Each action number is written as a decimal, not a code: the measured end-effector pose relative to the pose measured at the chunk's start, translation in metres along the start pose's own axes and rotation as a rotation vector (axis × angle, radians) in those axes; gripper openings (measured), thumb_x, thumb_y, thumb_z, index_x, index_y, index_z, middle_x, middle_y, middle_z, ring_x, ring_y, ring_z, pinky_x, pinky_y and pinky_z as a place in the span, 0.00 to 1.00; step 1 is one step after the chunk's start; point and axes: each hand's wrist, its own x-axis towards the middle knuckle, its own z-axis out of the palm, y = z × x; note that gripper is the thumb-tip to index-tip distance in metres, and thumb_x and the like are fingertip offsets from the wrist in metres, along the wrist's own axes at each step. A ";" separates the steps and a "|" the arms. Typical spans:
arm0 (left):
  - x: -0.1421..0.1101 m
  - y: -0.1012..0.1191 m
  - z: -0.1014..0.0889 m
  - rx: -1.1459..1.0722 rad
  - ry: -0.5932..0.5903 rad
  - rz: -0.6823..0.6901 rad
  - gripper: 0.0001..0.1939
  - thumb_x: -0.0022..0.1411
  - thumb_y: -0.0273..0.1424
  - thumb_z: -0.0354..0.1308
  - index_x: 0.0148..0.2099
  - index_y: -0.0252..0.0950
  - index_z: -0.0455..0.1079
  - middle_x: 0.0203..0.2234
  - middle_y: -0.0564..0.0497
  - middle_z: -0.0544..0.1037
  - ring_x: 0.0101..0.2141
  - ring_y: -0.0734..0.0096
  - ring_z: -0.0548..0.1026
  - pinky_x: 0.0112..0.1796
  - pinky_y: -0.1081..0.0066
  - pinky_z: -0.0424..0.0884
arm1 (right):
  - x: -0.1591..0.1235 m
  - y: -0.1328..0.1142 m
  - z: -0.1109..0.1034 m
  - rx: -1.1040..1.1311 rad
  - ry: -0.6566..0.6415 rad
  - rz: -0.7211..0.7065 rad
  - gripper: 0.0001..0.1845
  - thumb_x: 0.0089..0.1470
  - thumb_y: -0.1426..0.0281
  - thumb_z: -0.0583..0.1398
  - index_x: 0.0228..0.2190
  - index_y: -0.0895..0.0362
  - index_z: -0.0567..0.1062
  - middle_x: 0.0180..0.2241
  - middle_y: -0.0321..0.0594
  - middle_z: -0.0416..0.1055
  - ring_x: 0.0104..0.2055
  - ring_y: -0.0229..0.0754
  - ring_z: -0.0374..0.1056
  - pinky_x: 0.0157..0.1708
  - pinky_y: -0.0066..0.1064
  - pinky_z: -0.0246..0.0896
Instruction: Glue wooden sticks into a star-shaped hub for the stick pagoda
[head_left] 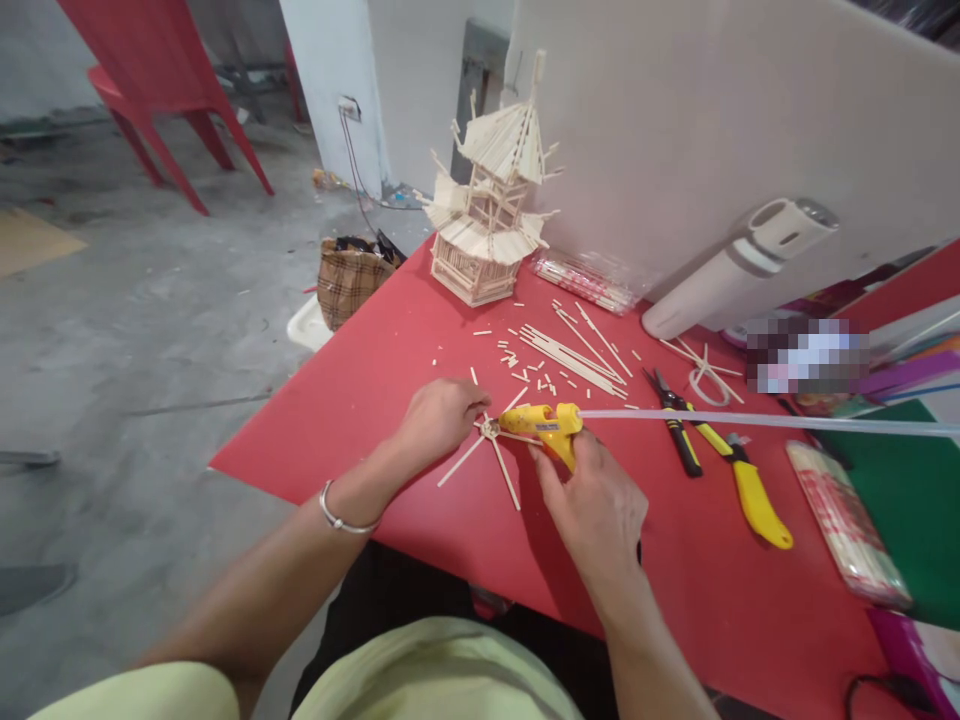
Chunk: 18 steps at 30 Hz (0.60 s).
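My right hand (600, 500) is wrapped round a yellow hot glue gun (541, 422), with a long clear glue stick (712, 420) running out of its back. The gun's nozzle points left at the hub of a star-shaped frame of thin wooden sticks (504, 472) lying on the red table (375, 420). My left hand (442, 415) is at the frame's upper left, fingers pinched together close to the hub. Whether a small stick is between those fingertips is too small to make out.
Behind stands a wooden-stick pagoda model (487, 220). Loose sticks (574, 360) and short cut pieces (510, 358) lie before it. To the right are pliers (679, 425), a yellow-handled cutter (750, 490), a stick pack (847, 520) and a white bottle (735, 265). The table's left edge drops to the floor.
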 end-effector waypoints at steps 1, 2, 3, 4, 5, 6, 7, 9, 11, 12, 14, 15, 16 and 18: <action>0.000 0.001 0.000 0.001 -0.004 -0.012 0.11 0.64 0.25 0.54 0.38 0.39 0.79 0.37 0.49 0.84 0.38 0.65 0.79 0.36 0.71 0.68 | 0.000 0.000 0.000 -0.001 0.000 -0.003 0.23 0.65 0.52 0.54 0.45 0.60 0.72 0.31 0.42 0.75 0.30 0.40 0.69 0.27 0.30 0.45; -0.001 0.001 0.000 0.002 -0.008 -0.022 0.11 0.64 0.25 0.54 0.38 0.39 0.79 0.37 0.49 0.84 0.38 0.65 0.79 0.35 0.71 0.68 | 0.000 0.000 0.000 0.001 -0.004 -0.003 0.23 0.65 0.52 0.54 0.45 0.60 0.72 0.31 0.42 0.76 0.29 0.40 0.69 0.27 0.30 0.45; -0.001 0.002 0.000 0.001 -0.014 -0.029 0.11 0.64 0.25 0.54 0.39 0.39 0.79 0.37 0.49 0.84 0.38 0.65 0.79 0.35 0.71 0.68 | 0.000 -0.001 -0.001 0.001 -0.009 -0.003 0.23 0.65 0.52 0.54 0.44 0.60 0.73 0.31 0.42 0.76 0.29 0.40 0.69 0.27 0.30 0.45; -0.001 0.002 0.000 -0.004 -0.017 -0.030 0.11 0.64 0.25 0.54 0.39 0.39 0.79 0.38 0.49 0.84 0.38 0.65 0.79 0.35 0.71 0.68 | 0.000 -0.001 -0.001 0.000 -0.013 -0.003 0.23 0.65 0.52 0.54 0.45 0.60 0.73 0.31 0.42 0.76 0.29 0.41 0.69 0.27 0.30 0.45; -0.001 0.002 0.000 -0.013 -0.015 -0.027 0.11 0.63 0.25 0.54 0.39 0.39 0.79 0.38 0.50 0.84 0.38 0.65 0.79 0.35 0.71 0.68 | 0.000 -0.002 -0.001 -0.002 -0.013 -0.004 0.23 0.65 0.52 0.53 0.45 0.60 0.73 0.31 0.42 0.76 0.30 0.41 0.69 0.27 0.30 0.45; -0.001 0.002 0.001 -0.025 -0.010 -0.019 0.11 0.63 0.24 0.54 0.39 0.39 0.79 0.38 0.50 0.83 0.38 0.66 0.79 0.36 0.71 0.68 | 0.000 -0.002 -0.002 -0.005 -0.010 -0.007 0.23 0.65 0.53 0.54 0.46 0.60 0.73 0.32 0.43 0.76 0.30 0.41 0.69 0.27 0.30 0.45; -0.001 0.002 0.001 -0.038 -0.005 -0.012 0.12 0.63 0.24 0.54 0.39 0.39 0.79 0.38 0.50 0.83 0.38 0.66 0.79 0.36 0.72 0.68 | 0.000 -0.003 -0.003 -0.007 -0.002 -0.011 0.23 0.65 0.53 0.54 0.46 0.60 0.72 0.32 0.43 0.76 0.30 0.41 0.69 0.27 0.30 0.45; -0.001 0.001 0.002 -0.056 -0.004 -0.010 0.12 0.62 0.23 0.54 0.39 0.39 0.79 0.38 0.50 0.83 0.37 0.67 0.79 0.35 0.72 0.68 | 0.000 -0.003 -0.003 -0.007 0.014 -0.019 0.23 0.66 0.53 0.54 0.47 0.60 0.72 0.33 0.44 0.76 0.31 0.41 0.69 0.27 0.30 0.46; -0.001 0.000 0.004 -0.059 -0.013 -0.017 0.12 0.62 0.24 0.54 0.39 0.39 0.79 0.36 0.50 0.84 0.36 0.68 0.78 0.34 0.72 0.67 | -0.001 -0.003 -0.003 -0.008 0.019 -0.021 0.24 0.66 0.53 0.53 0.47 0.61 0.73 0.33 0.44 0.76 0.31 0.41 0.69 0.27 0.30 0.46; -0.001 0.000 0.004 -0.057 -0.017 -0.020 0.12 0.62 0.24 0.54 0.39 0.39 0.79 0.36 0.50 0.84 0.35 0.68 0.78 0.34 0.72 0.67 | -0.001 -0.003 -0.003 -0.008 0.017 -0.020 0.24 0.66 0.53 0.53 0.47 0.61 0.73 0.32 0.44 0.76 0.31 0.41 0.69 0.27 0.30 0.46; -0.001 0.000 0.005 -0.050 -0.021 -0.026 0.12 0.63 0.24 0.54 0.39 0.40 0.79 0.36 0.51 0.84 0.35 0.67 0.78 0.33 0.72 0.66 | -0.001 -0.003 -0.002 -0.008 0.010 -0.019 0.23 0.66 0.53 0.53 0.46 0.61 0.73 0.32 0.44 0.76 0.30 0.41 0.69 0.27 0.30 0.46; -0.001 0.000 0.005 -0.047 -0.024 -0.029 0.12 0.63 0.25 0.54 0.39 0.40 0.79 0.36 0.51 0.84 0.35 0.67 0.78 0.33 0.72 0.66 | -0.001 -0.003 -0.002 -0.007 0.010 -0.020 0.23 0.66 0.53 0.53 0.46 0.61 0.73 0.32 0.43 0.76 0.30 0.41 0.69 0.27 0.30 0.46; -0.001 0.000 0.005 -0.045 -0.027 -0.032 0.12 0.63 0.25 0.54 0.39 0.40 0.79 0.36 0.51 0.84 0.36 0.67 0.78 0.33 0.72 0.66 | -0.001 -0.003 -0.002 -0.006 0.011 -0.021 0.23 0.66 0.53 0.53 0.46 0.60 0.73 0.32 0.43 0.76 0.30 0.41 0.69 0.27 0.30 0.46; -0.001 0.000 0.005 -0.043 -0.032 -0.035 0.12 0.63 0.25 0.54 0.39 0.40 0.79 0.37 0.51 0.84 0.36 0.67 0.78 0.33 0.72 0.65 | -0.001 -0.003 -0.002 -0.008 0.020 -0.023 0.23 0.66 0.53 0.54 0.47 0.60 0.72 0.32 0.43 0.76 0.30 0.41 0.70 0.27 0.30 0.46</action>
